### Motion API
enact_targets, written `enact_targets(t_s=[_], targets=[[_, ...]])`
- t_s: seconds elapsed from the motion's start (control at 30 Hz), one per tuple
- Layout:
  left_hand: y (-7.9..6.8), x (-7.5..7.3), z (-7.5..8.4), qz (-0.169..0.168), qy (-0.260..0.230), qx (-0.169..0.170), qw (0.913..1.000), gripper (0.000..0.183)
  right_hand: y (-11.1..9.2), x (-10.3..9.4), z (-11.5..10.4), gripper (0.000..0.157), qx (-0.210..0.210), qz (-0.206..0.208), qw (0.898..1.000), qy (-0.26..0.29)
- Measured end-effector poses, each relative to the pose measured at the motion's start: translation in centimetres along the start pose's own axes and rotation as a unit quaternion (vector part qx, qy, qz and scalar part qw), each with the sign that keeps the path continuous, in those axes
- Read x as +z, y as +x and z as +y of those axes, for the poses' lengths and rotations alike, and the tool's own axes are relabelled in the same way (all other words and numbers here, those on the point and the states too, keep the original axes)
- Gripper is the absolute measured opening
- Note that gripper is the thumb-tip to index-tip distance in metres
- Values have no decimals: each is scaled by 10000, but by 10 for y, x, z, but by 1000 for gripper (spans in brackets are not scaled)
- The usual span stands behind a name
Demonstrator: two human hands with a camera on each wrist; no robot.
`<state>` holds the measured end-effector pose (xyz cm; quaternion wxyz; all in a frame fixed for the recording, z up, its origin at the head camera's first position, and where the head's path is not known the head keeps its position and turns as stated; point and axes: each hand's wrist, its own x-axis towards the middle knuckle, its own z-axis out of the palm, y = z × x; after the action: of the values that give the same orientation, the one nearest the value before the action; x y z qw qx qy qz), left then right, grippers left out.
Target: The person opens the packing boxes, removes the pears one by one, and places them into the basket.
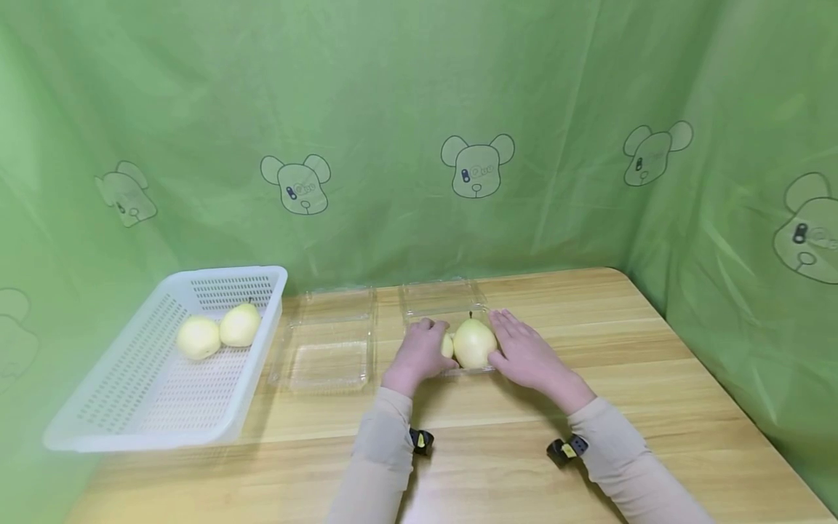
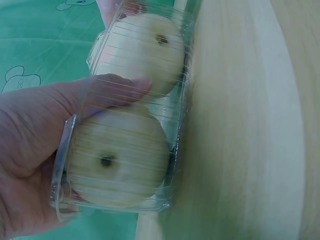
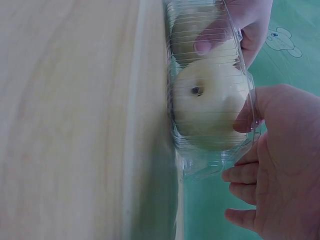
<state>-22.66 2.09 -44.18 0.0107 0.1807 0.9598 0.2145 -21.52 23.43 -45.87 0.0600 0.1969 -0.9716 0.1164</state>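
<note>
Two pale yellow pears sit side by side in an opened clear plastic clamshell box (image 1: 440, 297). My left hand (image 1: 422, 353) curls over the left pear (image 2: 125, 175) and grips it; in the left wrist view its thumb reaches inside the box wall, between the pears. The right pear (image 1: 474, 343) stands stem up. Against its right side lies my right hand (image 1: 533, 364), fingers fairly straight. In the right wrist view the right thumb touches this pear through the box opening, while several fingers stay outside the wall. From the head view, the left pear is mostly hidden.
Left of the hands is another opened clear clamshell box (image 1: 327, 360). A white perforated basket (image 1: 150, 437) at the far left holds two more pears (image 1: 219, 331). A green curtain (image 1: 393, 145) with bear drawings surrounds the wooden table (image 1: 497, 466).
</note>
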Motion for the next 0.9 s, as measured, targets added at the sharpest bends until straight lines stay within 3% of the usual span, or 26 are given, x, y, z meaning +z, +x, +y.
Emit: enact_targets(t_s=[0.47, 0.9], targets=[[3, 3, -3, 162, -93, 82, 9998, 71, 0, 1, 0, 72, -11, 35, 10000, -9], [4, 0, -5, 249, -921, 38, 9954, 72, -2, -2, -2, 71, 29, 14, 10000, 62]])
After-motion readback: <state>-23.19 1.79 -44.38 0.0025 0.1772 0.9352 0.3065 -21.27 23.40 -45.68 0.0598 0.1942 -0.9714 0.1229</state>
